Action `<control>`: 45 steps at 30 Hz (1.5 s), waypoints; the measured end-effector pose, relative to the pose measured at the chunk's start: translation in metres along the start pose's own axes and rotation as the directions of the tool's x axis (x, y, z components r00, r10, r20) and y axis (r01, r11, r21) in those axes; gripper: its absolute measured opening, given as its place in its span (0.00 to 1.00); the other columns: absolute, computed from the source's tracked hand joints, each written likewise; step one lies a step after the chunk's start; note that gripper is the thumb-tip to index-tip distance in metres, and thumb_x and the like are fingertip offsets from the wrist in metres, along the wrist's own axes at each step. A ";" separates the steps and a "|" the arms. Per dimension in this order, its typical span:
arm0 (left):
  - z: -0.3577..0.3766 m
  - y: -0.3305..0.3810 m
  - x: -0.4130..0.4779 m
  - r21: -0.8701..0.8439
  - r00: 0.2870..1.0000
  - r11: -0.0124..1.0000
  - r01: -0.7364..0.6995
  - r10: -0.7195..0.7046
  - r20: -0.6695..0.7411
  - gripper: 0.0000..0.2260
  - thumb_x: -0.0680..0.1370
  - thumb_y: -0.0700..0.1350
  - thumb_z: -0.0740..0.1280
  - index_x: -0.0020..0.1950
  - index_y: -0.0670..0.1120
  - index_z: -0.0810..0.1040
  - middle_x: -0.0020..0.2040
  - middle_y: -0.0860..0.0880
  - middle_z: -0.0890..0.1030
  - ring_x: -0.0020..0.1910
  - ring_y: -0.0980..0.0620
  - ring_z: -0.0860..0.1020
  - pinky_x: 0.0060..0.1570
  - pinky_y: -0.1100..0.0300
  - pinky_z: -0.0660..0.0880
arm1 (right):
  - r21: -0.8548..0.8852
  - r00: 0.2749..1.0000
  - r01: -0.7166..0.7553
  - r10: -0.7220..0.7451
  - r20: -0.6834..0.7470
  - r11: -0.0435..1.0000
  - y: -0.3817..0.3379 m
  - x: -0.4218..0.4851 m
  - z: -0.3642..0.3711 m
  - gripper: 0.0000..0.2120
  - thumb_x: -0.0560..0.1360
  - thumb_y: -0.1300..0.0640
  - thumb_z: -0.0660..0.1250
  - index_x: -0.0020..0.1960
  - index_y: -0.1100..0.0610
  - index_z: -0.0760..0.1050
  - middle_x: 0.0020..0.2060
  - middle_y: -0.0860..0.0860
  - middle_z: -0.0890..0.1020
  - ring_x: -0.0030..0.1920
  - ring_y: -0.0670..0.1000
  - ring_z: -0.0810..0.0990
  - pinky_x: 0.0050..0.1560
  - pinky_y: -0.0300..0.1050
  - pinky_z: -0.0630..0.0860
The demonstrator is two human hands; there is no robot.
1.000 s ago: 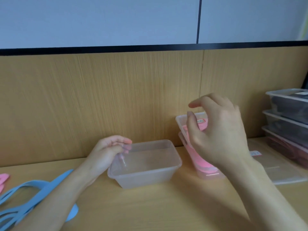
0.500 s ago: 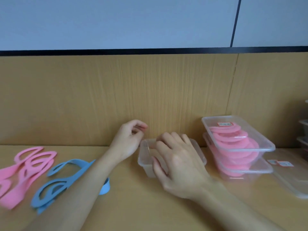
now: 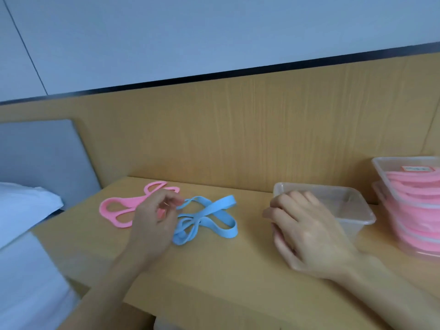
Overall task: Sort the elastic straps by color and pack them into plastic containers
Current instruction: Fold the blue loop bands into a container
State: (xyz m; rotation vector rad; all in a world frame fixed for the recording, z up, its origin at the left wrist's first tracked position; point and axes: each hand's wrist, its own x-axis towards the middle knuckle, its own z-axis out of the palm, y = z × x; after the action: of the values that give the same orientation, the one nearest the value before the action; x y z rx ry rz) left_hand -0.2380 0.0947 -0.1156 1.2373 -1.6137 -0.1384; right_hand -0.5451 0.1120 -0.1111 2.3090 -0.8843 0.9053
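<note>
Table (image 3: 226,270), wood. Blue straps (image 3: 223,205): loose tangle, centre-left; pink straps (image 3: 129,203) just beside, on their left. L hand (image 3: 152,222): fingers curled at a blue strap's end, can't tell if gripping. R hand (image 3: 307,234): grips left end of empty clear container (image 3: 345,198). Lidded containers (image 3: 409,201), pink-filled, stacked far right.

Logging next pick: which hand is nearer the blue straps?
Left. The left hand is beside the blue straps, fingertips at their left end; the right hand is apart to their right, gripping the empty container.
</note>
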 end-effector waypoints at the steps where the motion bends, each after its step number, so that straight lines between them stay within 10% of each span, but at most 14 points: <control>1: -0.012 -0.007 -0.005 0.022 1.000 1.000 0.022 -0.022 -0.011 0.16 0.72 0.30 0.63 0.45 0.52 0.79 0.46 0.55 0.83 0.47 0.60 0.80 0.48 0.69 0.74 | -0.008 0.999 0.037 -0.036 0.018 0.999 -0.004 0.002 0.002 0.10 0.76 0.57 0.62 0.49 0.60 0.80 0.44 0.55 0.78 0.42 0.58 0.74 0.43 0.51 0.68; 14: -0.021 -0.041 -0.027 0.283 0.932 0.947 -0.150 0.040 0.360 0.18 0.68 0.47 0.68 0.58 0.51 0.78 0.57 0.57 0.75 0.61 0.58 0.70 0.63 0.65 0.63 | 0.154 0.972 0.039 -0.073 0.221 0.987 -0.072 0.073 0.059 0.13 0.69 0.53 0.62 0.52 0.55 0.75 0.49 0.52 0.75 0.48 0.55 0.72 0.48 0.48 0.66; 24: -0.008 -0.048 -0.033 0.288 0.980 0.955 -0.076 0.018 0.199 0.13 0.73 0.60 0.64 0.52 0.58 0.81 0.46 0.64 0.78 0.55 0.62 0.73 0.58 0.69 0.65 | 0.266 0.950 -0.191 0.109 0.293 0.945 -0.073 0.058 0.091 0.09 0.82 0.49 0.58 0.52 0.51 0.75 0.50 0.47 0.75 0.53 0.51 0.73 0.55 0.45 0.68; 32: -0.007 -0.034 -0.027 0.136 0.970 0.990 -0.031 -0.003 0.243 0.11 0.73 0.40 0.73 0.50 0.55 0.82 0.45 0.58 0.78 0.51 0.57 0.77 0.53 0.60 0.73 | 0.382 0.925 -0.375 0.316 0.210 0.845 -0.074 0.058 0.085 0.05 0.84 0.57 0.57 0.49 0.51 0.67 0.44 0.48 0.77 0.44 0.53 0.72 0.49 0.48 0.68; 45: -0.018 0.036 0.031 -0.358 0.924 0.887 0.290 -0.163 0.345 0.08 0.82 0.38 0.67 0.52 0.44 0.86 0.43 0.48 0.87 0.40 0.56 0.83 0.42 0.66 0.77 | 0.802 0.723 -0.534 0.636 0.270 0.267 -0.057 0.073 0.057 0.09 0.79 0.59 0.69 0.41 0.51 0.77 0.33 0.43 0.81 0.34 0.43 0.76 0.33 0.34 0.71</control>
State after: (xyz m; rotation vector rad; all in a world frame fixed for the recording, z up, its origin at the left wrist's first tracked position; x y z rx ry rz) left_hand -0.2444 0.0958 -0.0649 1.1108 -1.5843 -0.8131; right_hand -0.4394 0.0853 -0.1068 2.6161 -1.5821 2.2209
